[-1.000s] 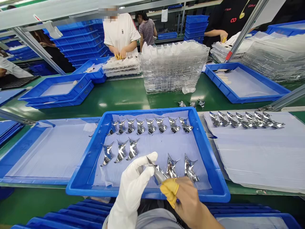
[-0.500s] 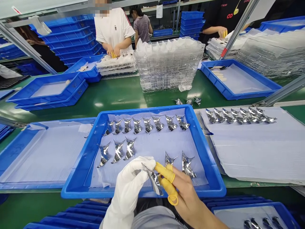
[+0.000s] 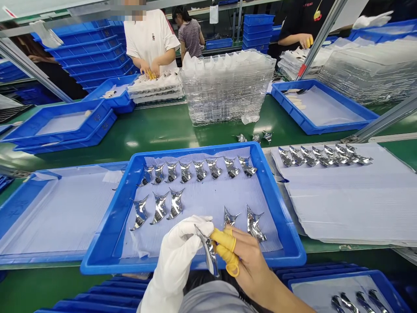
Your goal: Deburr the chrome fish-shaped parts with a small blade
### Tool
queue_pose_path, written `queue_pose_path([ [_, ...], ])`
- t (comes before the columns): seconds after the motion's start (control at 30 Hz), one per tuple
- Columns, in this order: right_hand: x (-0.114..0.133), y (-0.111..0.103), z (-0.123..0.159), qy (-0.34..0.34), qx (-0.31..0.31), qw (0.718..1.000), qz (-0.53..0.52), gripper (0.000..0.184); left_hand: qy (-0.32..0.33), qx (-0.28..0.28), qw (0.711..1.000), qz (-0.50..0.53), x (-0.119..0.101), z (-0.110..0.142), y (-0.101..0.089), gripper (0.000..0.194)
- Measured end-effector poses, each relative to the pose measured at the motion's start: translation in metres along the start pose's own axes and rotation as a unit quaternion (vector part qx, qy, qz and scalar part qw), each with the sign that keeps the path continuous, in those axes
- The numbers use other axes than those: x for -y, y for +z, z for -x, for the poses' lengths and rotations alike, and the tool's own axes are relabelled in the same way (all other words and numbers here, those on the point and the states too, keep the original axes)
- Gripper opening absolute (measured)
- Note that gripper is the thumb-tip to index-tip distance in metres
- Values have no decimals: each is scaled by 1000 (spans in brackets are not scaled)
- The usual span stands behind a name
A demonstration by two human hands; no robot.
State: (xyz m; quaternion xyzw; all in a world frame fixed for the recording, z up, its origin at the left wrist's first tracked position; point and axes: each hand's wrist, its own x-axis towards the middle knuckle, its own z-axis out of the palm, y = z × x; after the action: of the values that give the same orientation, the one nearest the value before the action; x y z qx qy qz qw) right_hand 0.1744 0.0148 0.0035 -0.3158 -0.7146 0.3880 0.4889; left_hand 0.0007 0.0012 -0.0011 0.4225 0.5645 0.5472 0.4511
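My left hand (image 3: 182, 243), in a white glove, pinches a shiny chrome curved part (image 3: 208, 251) over the front edge of a blue tray (image 3: 192, 266). Yellow finger cots cover fingers of my right hand (image 3: 243, 256), which are bent together against the part's right side; whether they grip it or only touch it, I cannot tell. Inside the paper-lined tray, similar chrome parts (image 3: 185, 172) form a back row. Three more chrome parts (image 3: 159, 208) lie at the middle left, and two chrome parts (image 3: 256, 224) lie just beyond my right hand, one partly hidden by it.
To the right, a paper-covered stack (image 3: 332, 200) carries a row of chrome parts (image 3: 312, 156). A paper-lined tray (image 3: 58, 208) adjoins on the left. Clear plastic trays (image 3: 228, 95) are piled behind. Co-workers (image 3: 151, 39) handle pieces across the green bench (image 3: 156, 126). More trays sit below.
The chrome part in my left hand has turned slightly and its lower end hangs lower. My right fingers have bent closer together beside it. The camera view has shifted a little.
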Motion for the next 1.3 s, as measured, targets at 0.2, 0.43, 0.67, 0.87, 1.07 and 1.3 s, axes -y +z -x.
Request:
queue_pose_path([
  [0.2, -4, 2, 2, -3, -10, 1000, -8, 43, -19, -17, 1000, 4, 9, 5, -1, 30],
  [0.43, -4, 7, 4, 57, -16, 996, -60, 49, -10, 29, 999, 25, 10, 3, 3, 28],
  [0.67, -8, 8, 9, 74, -36, 989, -123, 39, -13, 89, 990, 113, 11, 4, 5, 23],
  [0.87, -5, 6, 5, -2, -37, 999, -26, 42, -13, 100, 985, 142, 15, 3, 4, 22],
  [1.07, -3, 5, 2, -18, -38, 999, -16, 36, -2, 101, 983, 150, 12, 2, 6, 20],
  [1.3, -7, 9, 8, 72, -55, 993, -72, 31, -25, 57, 994, 85, 13, 3, 5, 32],
])
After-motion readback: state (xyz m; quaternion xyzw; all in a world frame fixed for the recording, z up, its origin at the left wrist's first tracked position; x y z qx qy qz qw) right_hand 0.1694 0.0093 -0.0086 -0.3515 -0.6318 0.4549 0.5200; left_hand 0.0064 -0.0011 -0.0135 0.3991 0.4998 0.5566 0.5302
